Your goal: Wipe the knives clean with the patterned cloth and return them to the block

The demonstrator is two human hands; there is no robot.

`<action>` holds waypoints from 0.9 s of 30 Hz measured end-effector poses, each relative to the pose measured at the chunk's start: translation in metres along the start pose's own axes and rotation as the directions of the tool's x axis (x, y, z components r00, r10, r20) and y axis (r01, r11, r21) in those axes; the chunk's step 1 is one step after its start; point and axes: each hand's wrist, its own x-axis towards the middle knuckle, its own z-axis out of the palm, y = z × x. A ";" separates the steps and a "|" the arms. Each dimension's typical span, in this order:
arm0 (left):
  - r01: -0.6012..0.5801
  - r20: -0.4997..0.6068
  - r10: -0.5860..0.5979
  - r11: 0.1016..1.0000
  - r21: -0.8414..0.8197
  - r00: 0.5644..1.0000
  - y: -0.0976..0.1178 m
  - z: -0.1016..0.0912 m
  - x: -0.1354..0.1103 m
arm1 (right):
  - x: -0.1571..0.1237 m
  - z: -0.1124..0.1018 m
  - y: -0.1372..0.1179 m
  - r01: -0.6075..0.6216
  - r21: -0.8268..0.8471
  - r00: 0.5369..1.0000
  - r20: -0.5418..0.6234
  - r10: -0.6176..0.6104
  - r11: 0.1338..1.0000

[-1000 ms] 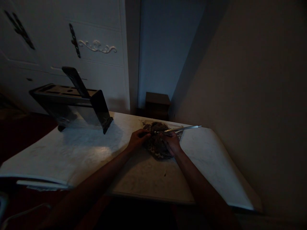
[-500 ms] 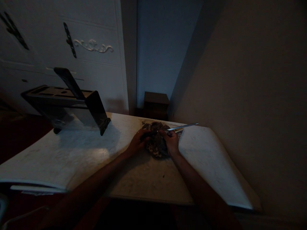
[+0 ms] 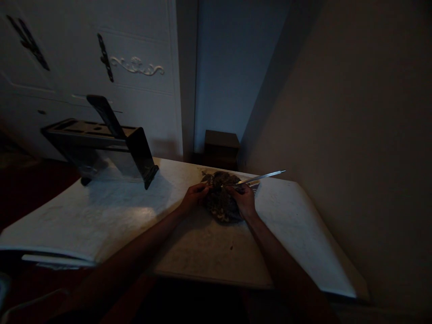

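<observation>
A crumpled dark cloth [image 3: 224, 211] with lighter patches lies bunched near the table's far edge. My left hand [image 3: 195, 195] is closed at its left side, the fingers pinching the cloth. My right hand [image 3: 245, 200] is closed on the right side, thumb pressed on the cloth. From behind the right hand a slim, pointed silvery metal piece [image 3: 265, 176] sticks out to the right. Its other end is hidden by hand and cloth, and dim light leaves unclear whether it is a blade or a rod.
On the left of the pale table [image 3: 135, 216] stands a dark knife block [image 3: 97, 150] with clear sides and one black knife handle [image 3: 104, 112] rising from it. Behind are white cabinet doors [image 3: 141, 103] and a brown box [image 3: 222, 139]. A wall [image 3: 354, 135] borders the right.
My left hand has drawn slightly left, away from the middle of the cloth. The metal piece shows a little farther to the right. The whole view has shifted slightly.
</observation>
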 end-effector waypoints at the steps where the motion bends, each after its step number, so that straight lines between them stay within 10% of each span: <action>1: 0.011 -0.004 -0.011 1.000 -0.026 1.000 0.001 0.000 0.000 | 0.000 0.000 0.000 -0.001 -0.005 1.000 -0.001 0.001 1.000; 12: -0.010 0.024 0.011 0.999 -0.044 1.000 0.005 -0.002 0.002 | -0.003 0.003 -0.005 -0.153 0.409 0.966 0.254 0.049 0.900; 27: 0.030 0.070 -0.031 0.999 0.010 0.997 0.006 -0.003 0.000 | -0.003 -0.005 0.001 -0.288 0.313 0.902 0.406 0.147 0.905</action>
